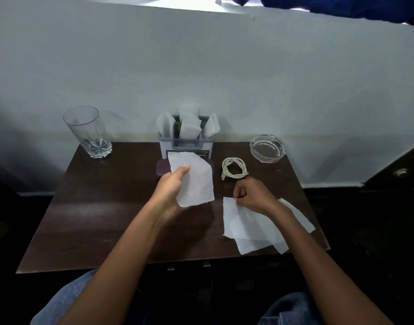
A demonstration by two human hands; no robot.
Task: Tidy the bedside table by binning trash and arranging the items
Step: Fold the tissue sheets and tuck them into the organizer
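Left hand (170, 187): gripping one edge of a white tissue sheet (197, 184), which is held lifted above the table (95, 219), just in front of the small bin (186, 147).

Right hand (254, 195): fingers curled, the far corner of the loose tissues (248, 227) pinched where they lie overlapped at the table's front right.

Progress: judged part done. Several tissues are stuffed upright in the bin. One sheet is in hand and a few more are left on the table (the exact count is hidden by the overlap).

Other items: glass (88, 132) at back left, ashtray (268, 147) at back right, coiled cable (234, 170) between bin and ashtray.

Tissue condition: thin, limp, lightly creased, apparently clean.
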